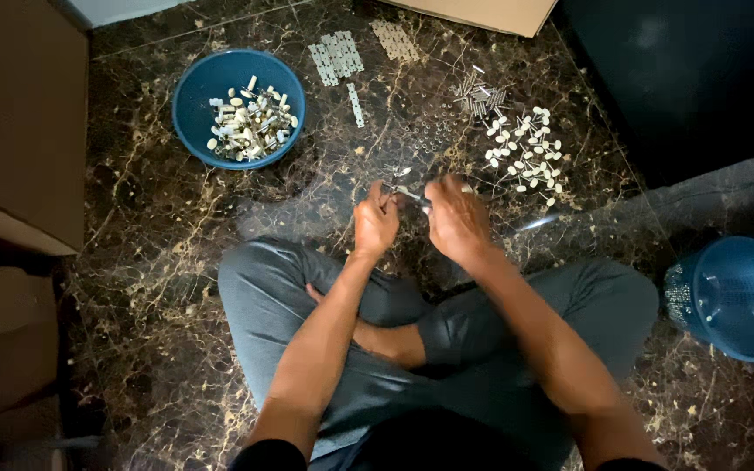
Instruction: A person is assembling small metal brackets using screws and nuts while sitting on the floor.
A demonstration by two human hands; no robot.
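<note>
Pinching a small metal piece (412, 197) at centre frame, the left hand (375, 222) and right hand (457, 220) both close tight on it. It looks light, stiff and slippery, best held by its ends.

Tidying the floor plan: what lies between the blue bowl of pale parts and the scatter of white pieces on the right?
In the head view, between the blue bowl and the white pieces lie flat metal strips and a pile of thin metal pins on the marble floor.
</note>
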